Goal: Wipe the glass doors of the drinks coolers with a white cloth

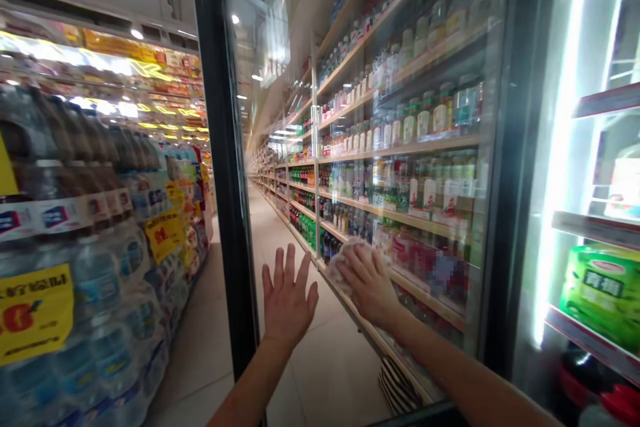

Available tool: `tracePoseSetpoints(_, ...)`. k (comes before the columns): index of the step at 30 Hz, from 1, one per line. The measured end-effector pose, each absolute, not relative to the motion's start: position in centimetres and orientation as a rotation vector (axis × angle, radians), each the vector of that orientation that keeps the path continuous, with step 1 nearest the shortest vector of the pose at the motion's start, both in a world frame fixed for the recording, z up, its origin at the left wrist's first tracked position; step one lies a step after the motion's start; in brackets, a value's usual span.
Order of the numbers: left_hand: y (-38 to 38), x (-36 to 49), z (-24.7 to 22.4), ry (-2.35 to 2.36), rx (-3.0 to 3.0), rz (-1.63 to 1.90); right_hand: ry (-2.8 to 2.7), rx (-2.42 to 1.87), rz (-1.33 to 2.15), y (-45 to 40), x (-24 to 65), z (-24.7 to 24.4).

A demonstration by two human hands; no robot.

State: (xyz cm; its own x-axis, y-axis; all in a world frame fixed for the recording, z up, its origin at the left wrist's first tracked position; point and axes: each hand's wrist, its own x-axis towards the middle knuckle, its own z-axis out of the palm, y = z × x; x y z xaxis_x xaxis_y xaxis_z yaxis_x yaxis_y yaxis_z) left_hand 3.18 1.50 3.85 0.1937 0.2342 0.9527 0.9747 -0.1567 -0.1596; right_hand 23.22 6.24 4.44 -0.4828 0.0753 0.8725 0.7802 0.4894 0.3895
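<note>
A glass cooler door with a black frame (214, 80) stands open in front of me. My left hand (289, 307) lies flat against the glass with its fingers spread, and it holds nothing. To the right of it, my right hand (374, 288) presses a crumpled whitish cloth (337, 269) onto the pane. The fingers lie over the cloth and cover much of it. Both forearms reach up from the bottom of the view.
Shrink-wrapped bottle packs (100, 287) with yellow price signs (35, 313) are stacked on the left. Through the glass, long drink shelves (400, 147) line an aisle floor (310, 373). At right, the lit cooler holds a green carton pack (600, 297). A black-and-white striped thing (397, 387) shows low down.
</note>
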Motion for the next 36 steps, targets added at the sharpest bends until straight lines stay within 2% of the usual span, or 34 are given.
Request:
tracePoseSetpoints(2, 1.6, 3.2, 3.8, -1.183, -1.574, -1.040, -1.955, -0.664, -1.061, 6.1, 23.4, 3.8)
tracePoseSetpoints(7, 1.7, 3.2, 3.7, -1.180, -1.559, -1.051, -1.644, -0.911, -0.925, 6.3, 23.2, 4.9)
tracePoseSetpoints(13, 2.0, 3.0, 3.5, -1.181, -1.576, -1.021, -2.043, -0.621, -1.071, 5.8, 23.1, 3.0)
tracePoseSetpoints(18, 2.0, 2.8, 3.5, -1.176, -1.586, -1.043, -1.633, -0.967, -0.879, 6.4, 24.3, 3.8)
tracePoseSetpoints(23, 1.9, 2.8, 3.6, -1.182, -1.600, -1.017, -2.012, -0.741, -1.033, 6.1, 25.2, 2.0)
tracePoseSetpoints(29, 2.1, 2.9, 3.5, -1.186, -1.595, -1.028, -1.495, -1.043, -0.886, 7.5, 26.4, 5.2)
tracePoseSetpoints(34, 1.9, 2.8, 3.5, -1.185, -1.603, -1.036, -1.979, -0.737, -1.026, 6.9, 26.4, 2.5)
tracePoseSetpoints(36, 1.9, 2.9, 3.4, -1.179, -1.601, -1.038, -1.924, -0.766, -1.022, 7.5, 27.7, 3.5)
